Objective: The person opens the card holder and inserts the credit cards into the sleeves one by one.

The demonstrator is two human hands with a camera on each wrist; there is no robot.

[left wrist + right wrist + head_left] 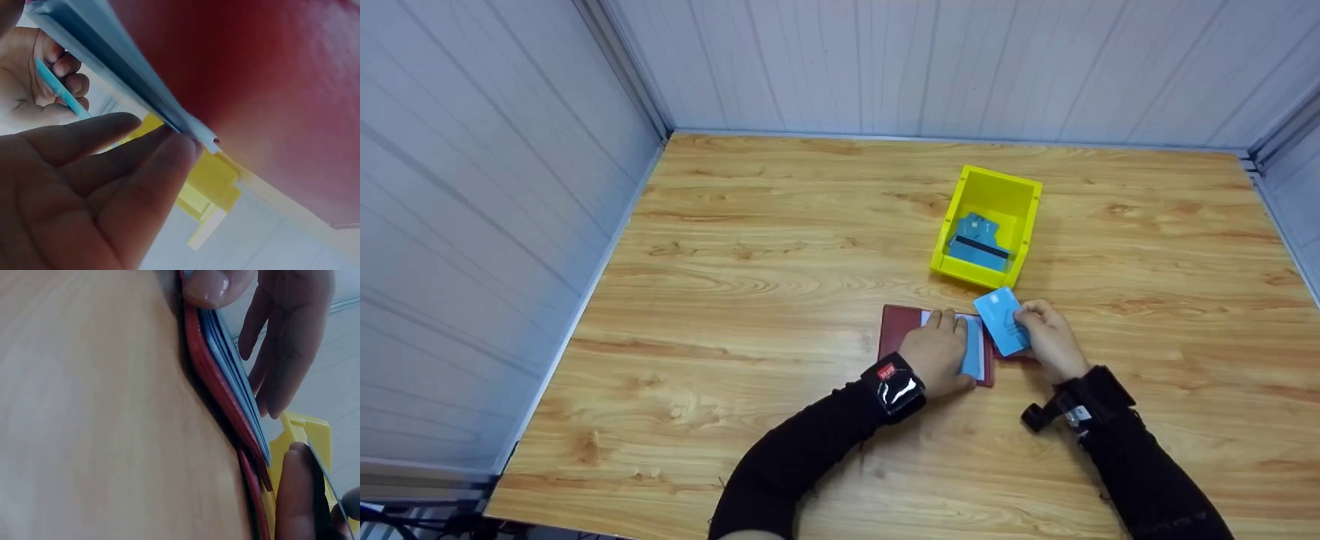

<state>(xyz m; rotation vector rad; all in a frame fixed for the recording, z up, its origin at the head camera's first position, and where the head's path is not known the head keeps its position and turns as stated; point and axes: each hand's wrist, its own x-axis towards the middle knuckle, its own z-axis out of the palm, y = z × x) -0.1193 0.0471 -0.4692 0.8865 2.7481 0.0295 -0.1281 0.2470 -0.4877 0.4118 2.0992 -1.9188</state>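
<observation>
A dark red card holder (900, 327) lies unfolded on the table, with a stack of pale plastic sleeves and a blue card (973, 352) showing inside. My left hand (937, 356) rests across the sleeves with its fingers extended. In the left wrist view its fingertips (177, 147) touch the sleeves' edge. To the right, my right hand (1051, 337) pinches a light blue chip card (1002, 321) between thumb and fingers. That card is tilted over the holder's right part, partly hiding it, chip side up.
Just beyond the holder stands a yellow bin (1028, 225) with several blue cards (979, 252) in it, one showing a black stripe. White panel walls (810, 67) border the wooden table (735, 247) at the back and sides.
</observation>
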